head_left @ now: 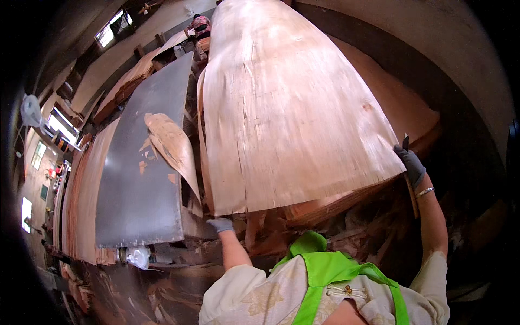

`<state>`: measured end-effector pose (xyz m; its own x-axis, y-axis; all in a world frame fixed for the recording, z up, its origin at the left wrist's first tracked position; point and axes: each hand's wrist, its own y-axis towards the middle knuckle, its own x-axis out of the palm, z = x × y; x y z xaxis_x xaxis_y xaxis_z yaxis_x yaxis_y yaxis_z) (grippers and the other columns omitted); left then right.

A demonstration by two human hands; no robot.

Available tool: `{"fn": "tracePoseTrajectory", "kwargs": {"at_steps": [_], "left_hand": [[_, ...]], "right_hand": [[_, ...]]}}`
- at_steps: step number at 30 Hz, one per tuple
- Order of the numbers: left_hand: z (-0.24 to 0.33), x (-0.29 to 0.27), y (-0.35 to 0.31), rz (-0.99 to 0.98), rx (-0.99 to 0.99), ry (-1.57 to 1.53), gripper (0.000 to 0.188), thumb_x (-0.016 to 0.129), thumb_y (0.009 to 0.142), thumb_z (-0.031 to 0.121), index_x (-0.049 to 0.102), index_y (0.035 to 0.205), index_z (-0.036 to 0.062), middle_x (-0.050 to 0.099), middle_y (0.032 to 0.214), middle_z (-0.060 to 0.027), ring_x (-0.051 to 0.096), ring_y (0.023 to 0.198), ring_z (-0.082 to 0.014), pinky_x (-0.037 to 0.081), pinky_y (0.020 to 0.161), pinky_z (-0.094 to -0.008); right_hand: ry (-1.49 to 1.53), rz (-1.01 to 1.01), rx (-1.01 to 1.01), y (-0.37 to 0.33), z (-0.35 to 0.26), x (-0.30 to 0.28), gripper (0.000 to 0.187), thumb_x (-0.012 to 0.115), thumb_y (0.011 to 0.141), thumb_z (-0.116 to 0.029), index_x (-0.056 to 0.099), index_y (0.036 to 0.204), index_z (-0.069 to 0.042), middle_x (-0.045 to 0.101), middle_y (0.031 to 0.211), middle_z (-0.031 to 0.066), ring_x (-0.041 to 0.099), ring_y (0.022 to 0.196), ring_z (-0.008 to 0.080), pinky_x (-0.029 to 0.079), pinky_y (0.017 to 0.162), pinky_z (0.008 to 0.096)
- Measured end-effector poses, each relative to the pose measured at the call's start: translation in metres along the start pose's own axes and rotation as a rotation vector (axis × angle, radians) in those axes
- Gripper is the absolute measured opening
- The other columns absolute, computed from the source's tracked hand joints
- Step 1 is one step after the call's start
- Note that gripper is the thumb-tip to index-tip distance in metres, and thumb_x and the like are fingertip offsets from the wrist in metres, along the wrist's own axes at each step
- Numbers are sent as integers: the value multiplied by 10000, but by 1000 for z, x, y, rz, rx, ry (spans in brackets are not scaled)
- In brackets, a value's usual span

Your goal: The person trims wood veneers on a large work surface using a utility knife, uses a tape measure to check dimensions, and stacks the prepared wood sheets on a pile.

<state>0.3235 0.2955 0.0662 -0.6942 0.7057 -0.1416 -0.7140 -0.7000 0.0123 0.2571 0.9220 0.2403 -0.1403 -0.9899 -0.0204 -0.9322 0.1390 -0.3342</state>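
A long, pale wood veneer sheet (292, 114) with cracks and a small knot stretches away from me, its near edge slightly raised. My left hand (220, 223), in a grey glove, is at the near left corner, closed on the edge with its fingers partly hidden. My right hand (413, 167), also gloved and wearing a bracelet at the wrist, grips the right edge near the front corner. From that same hand a narrow dark tool (405, 142) sticks up; its kind is not clear.
Left of the sheet stands a dark grey tabletop (141, 162) with a torn veneer piece (170, 143) and scraps on it. Veneer stacks (89, 189) line its left side. More veneer (384, 92) lies at the right. Another person (200, 25) is at the far end.
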Motion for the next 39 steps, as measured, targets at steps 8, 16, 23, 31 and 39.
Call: {"fn": "tracePoseTrajectory", "kwargs": {"at_steps": [8,16,23,31,39], "left_hand": [[-9,127,23,-164,-210,-923,549,282,918,400,354,1312,24,394,1327,-151,407,1185,-319,349,991,-439],[22,169,17,269,58,-704,461,542,842,209,427,1239,4,492,1203,-128,509,1052,-278,446,853,-409],[134,266,-73,277,136,-434,405,536,854,145,441,1226,16,498,1186,-104,512,1029,-229,429,855,-356],[91,366,-141,220,-11,-333,410,557,851,126,441,1217,-19,495,1202,-95,501,1029,-200,410,884,-319],[9,426,-186,213,-340,-684,398,511,845,44,433,1230,110,532,1121,-59,534,957,-215,479,785,-339]], "right_hand": [[27,-35,-25,118,-8,-140,755,592,851,-235,117,1399,-24,435,1247,88,454,1033,166,392,862,273],[-145,98,-151,201,-26,-190,422,612,831,-244,520,1149,19,547,899,24,481,797,114,427,689,281],[-348,23,-94,315,-22,-301,618,558,867,-290,279,1372,-68,556,1087,105,498,886,166,429,779,302],[-547,65,-169,392,-36,-407,638,539,866,-326,253,1382,-84,521,1185,142,494,992,214,422,835,339],[-703,130,-155,455,-30,-479,487,586,837,-289,498,1169,57,570,963,80,500,834,164,432,696,302]]}}
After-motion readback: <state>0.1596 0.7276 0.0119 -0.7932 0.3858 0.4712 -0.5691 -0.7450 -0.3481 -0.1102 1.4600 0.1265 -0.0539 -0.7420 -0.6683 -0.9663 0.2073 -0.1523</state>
